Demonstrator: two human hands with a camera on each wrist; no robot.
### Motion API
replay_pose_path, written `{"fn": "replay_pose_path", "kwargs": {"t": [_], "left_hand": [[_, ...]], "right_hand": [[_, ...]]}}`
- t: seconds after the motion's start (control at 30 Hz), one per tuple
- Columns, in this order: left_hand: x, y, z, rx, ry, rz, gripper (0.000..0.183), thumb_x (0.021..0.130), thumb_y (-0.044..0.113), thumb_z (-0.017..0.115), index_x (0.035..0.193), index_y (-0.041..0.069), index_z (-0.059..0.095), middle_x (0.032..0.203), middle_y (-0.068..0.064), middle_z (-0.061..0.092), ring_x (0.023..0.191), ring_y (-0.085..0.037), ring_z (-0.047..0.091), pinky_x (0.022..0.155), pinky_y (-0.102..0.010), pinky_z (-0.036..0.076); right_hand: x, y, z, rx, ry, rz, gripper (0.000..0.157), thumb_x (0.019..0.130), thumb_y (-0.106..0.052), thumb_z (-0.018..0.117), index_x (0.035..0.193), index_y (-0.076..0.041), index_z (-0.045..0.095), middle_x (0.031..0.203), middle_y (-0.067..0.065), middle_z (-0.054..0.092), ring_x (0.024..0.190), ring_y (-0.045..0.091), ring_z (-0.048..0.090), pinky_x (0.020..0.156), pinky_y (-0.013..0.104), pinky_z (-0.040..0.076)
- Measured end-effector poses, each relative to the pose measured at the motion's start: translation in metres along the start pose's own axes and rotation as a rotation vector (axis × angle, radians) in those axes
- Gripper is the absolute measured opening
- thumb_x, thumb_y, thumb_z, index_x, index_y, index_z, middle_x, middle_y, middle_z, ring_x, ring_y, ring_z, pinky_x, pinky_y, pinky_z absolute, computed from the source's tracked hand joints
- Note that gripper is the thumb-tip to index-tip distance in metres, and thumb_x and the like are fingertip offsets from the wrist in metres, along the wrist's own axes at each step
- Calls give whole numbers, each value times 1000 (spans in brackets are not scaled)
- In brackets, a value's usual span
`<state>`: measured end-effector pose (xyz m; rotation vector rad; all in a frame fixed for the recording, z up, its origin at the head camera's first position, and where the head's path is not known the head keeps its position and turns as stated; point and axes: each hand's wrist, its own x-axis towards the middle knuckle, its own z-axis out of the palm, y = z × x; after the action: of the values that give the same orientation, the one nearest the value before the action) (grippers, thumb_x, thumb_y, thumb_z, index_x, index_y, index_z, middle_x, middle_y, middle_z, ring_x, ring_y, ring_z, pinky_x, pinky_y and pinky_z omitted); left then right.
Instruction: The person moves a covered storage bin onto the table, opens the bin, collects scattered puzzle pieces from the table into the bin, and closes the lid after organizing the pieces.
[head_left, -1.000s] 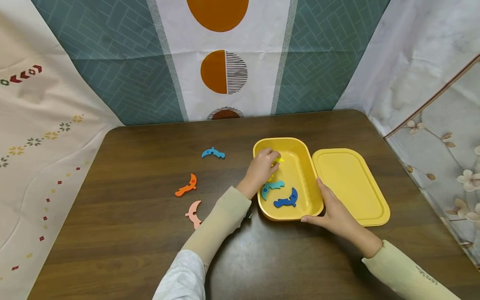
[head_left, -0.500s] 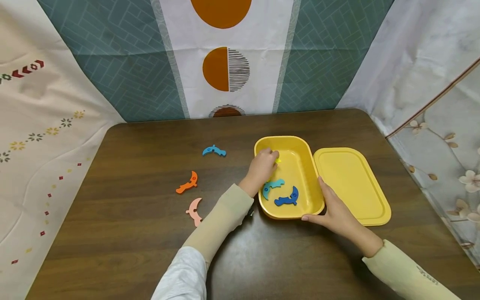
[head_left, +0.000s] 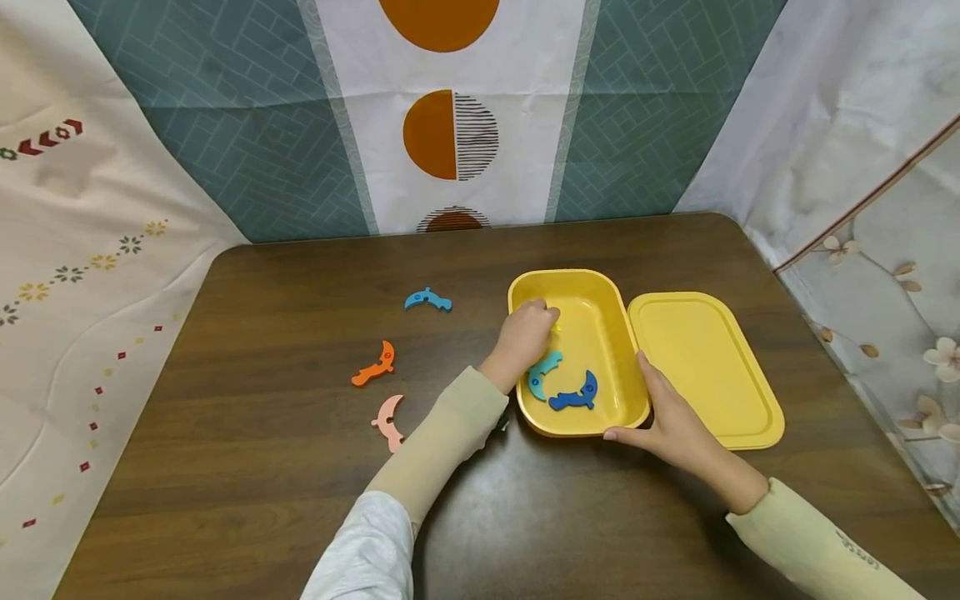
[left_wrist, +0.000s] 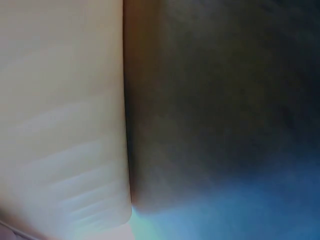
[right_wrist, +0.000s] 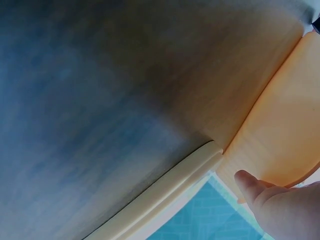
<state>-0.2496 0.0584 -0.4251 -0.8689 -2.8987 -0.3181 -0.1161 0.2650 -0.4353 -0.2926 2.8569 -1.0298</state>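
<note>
The yellow container (head_left: pixel 600 350) stands on the table (head_left: pixel 262 375), left of the flat lid (head_left: pixel 705 371). Inside it, the left hand (head_left: pixel 525 335) bends its fingers over a largely hidden yellow piece (head_left: pixel 557 328); whether they grip it cannot be told. Teal (head_left: pixel 536 381) and dark blue pieces (head_left: pixel 576 399) lie nearer. The right hand (head_left: pixel 671 425), thumb and fingers spread wide, touches the container's near right corner.

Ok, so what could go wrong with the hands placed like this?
The left hand could nudge the teal piece, which lies right by it inside the yellow box. The left sleeve might brush the pink piece close beside it. If the right hand loosens on the near right corner, the yellow box might slide.
</note>
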Motion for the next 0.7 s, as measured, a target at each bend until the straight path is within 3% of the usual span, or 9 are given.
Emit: {"fn": "replay_pose_path", "kwargs": {"t": [0.53,0.7], "left_hand": [[-1,-2,-2,16,-83,66,10,91,16,63,96,15,71,86,-3,65,74,-14,59,64,-25,48],[-2,-3,1,19,-70,55,8,91,17,64,94,15,71,84,-2,65,72,-13,58,62,-24,47]], "right_hand": [[-2,-1,3,-4,19,-8,120,70,-39,83,151,2,4,151,30,20,135,48,28,103,62,30],[-3,-2,4,-12,29,-18,120,69,-38,83,150,4,6,150,30,22,134,48,29,102,62,31]]}}
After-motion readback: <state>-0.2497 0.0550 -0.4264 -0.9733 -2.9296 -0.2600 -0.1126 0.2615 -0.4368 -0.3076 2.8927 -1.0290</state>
